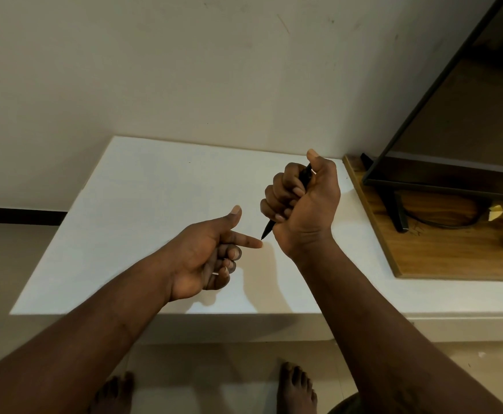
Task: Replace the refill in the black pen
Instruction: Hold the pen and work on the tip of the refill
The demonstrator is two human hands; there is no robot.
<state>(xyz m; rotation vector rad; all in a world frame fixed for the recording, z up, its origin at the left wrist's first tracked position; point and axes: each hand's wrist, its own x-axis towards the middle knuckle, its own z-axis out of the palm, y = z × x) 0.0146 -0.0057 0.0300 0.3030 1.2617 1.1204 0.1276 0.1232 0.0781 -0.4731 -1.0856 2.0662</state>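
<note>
fist of right hand point(302, 201) grips black pen point(267, 229), tip at left hand point(207, 255) forefinger.

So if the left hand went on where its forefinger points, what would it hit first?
Probably the black pen, gripped by the right hand: its tip looks nearly against the left hand's forefinger, depth unclear.

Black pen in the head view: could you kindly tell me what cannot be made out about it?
Head view: most of the black pen is hidden in the right hand; its inside is unseen.
Head view: whether its tip touches the left hand at the forefinger is too small to tell.
</note>
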